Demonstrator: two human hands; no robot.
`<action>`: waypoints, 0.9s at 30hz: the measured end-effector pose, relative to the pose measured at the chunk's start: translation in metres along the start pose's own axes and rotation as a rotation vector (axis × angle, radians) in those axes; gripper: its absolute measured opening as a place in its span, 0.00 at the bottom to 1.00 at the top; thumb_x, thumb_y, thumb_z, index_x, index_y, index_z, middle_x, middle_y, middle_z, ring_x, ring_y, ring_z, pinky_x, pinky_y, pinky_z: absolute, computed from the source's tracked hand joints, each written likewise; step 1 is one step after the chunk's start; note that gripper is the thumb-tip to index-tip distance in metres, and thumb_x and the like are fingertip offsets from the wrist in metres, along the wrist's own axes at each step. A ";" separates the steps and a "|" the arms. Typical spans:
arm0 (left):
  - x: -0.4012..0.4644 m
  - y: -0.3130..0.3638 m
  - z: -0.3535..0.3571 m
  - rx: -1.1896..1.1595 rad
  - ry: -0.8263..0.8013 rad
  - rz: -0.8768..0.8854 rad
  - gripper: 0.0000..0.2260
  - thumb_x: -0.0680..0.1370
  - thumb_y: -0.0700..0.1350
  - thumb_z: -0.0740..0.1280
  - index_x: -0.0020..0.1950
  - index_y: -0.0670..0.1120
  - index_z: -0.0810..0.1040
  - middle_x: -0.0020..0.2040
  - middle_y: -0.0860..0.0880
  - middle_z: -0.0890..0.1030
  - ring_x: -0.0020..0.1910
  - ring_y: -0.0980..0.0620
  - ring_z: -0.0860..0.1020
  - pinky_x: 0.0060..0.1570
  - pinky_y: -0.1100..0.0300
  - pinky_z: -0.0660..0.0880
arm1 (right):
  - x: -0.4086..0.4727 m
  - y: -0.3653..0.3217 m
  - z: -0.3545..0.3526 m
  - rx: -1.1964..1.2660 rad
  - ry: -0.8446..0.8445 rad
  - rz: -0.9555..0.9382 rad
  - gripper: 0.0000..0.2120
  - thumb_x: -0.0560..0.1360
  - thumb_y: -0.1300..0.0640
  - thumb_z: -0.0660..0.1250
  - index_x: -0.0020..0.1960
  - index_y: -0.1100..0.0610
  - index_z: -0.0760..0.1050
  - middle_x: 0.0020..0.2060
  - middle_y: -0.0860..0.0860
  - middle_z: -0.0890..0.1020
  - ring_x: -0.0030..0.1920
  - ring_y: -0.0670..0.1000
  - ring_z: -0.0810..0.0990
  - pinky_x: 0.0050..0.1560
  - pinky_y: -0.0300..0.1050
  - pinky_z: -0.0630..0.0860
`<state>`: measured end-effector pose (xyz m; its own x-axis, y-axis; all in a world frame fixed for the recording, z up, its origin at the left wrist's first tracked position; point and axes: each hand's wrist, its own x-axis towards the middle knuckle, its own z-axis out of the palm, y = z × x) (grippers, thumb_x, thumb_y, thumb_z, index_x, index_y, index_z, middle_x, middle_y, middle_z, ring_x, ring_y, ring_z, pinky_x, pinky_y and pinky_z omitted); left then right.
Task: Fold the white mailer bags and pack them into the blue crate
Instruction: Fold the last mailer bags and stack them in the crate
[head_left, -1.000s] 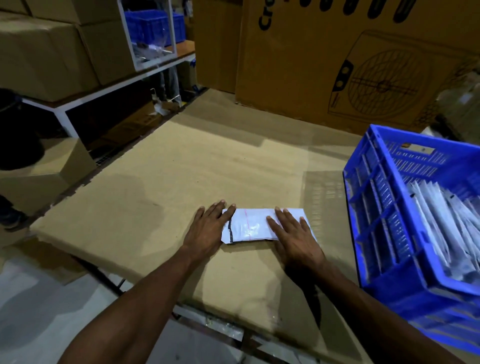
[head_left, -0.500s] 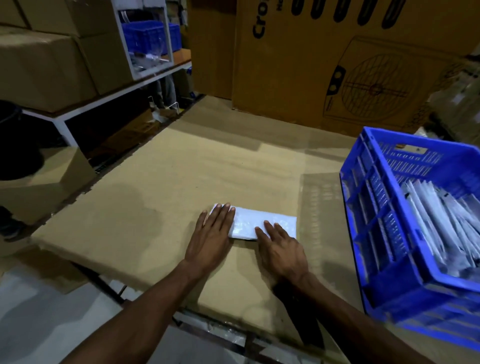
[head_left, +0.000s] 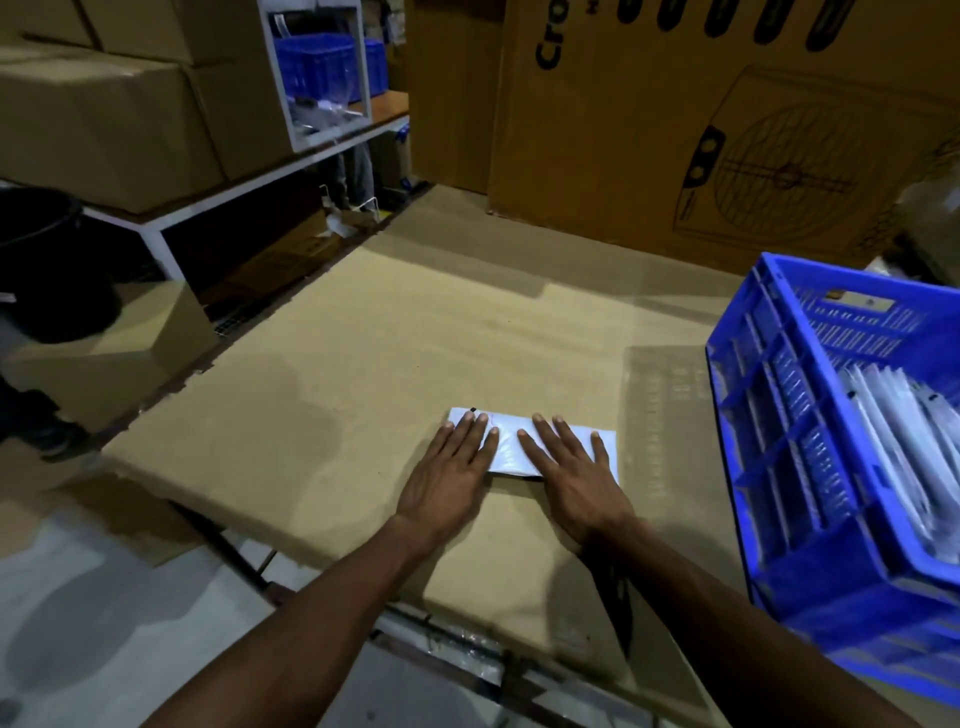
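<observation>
A dim storeroom, stacked with cardboard boxes (head_left: 104, 114) on a white shelf at the left and a large printed carton (head_left: 727, 130) standing at the back. In front lies a bench (head_left: 363, 364) covered with brown cardboard. Near its front edge rests a folded white mailer (head_left: 509, 447), lying flat and long from left to right. The left hand (head_left: 447, 483) lies on the mailer's left end, fingers straight and together, pressing down with nothing gripped. The right hand (head_left: 576, 478) lies flat on the mailer's right part, fingers straight and slightly spread, also pressing. At the right, partly over the bench edge, stands a blue crate (head_left: 769, 467) holding a row of folded white bags (head_left: 893, 441) on edge, well apart from the mailer. A smaller blue bin (head_left: 322, 67) sits on the shelf.
</observation>
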<state>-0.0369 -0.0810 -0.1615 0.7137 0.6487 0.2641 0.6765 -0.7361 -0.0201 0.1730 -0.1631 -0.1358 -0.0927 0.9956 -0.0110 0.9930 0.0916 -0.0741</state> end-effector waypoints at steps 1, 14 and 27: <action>-0.002 0.002 -0.001 0.001 -0.013 0.013 0.28 0.74 0.41 0.54 0.74 0.39 0.72 0.74 0.38 0.71 0.74 0.40 0.69 0.73 0.45 0.62 | -0.005 0.002 0.002 -0.006 0.021 -0.010 0.35 0.75 0.55 0.45 0.80 0.43 0.39 0.80 0.44 0.39 0.80 0.50 0.38 0.76 0.63 0.41; 0.021 0.014 -0.018 -0.032 0.115 0.008 0.24 0.83 0.51 0.54 0.70 0.39 0.76 0.70 0.42 0.76 0.71 0.45 0.74 0.73 0.45 0.61 | -0.015 0.017 0.003 0.154 0.188 -0.003 0.31 0.79 0.38 0.50 0.80 0.47 0.54 0.80 0.43 0.50 0.80 0.44 0.44 0.77 0.57 0.43; 0.050 0.032 0.009 -0.028 -0.061 -0.130 0.28 0.83 0.54 0.48 0.73 0.39 0.73 0.73 0.43 0.74 0.75 0.44 0.68 0.74 0.43 0.64 | 0.020 0.015 0.032 -0.028 0.508 -0.009 0.21 0.83 0.51 0.54 0.70 0.57 0.74 0.72 0.51 0.73 0.73 0.53 0.70 0.71 0.65 0.62</action>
<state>0.0219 -0.0701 -0.1578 0.6308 0.7486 0.2040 0.7591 -0.6499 0.0375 0.1835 -0.1425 -0.1686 -0.0610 0.8769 0.4768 0.9946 0.0938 -0.0453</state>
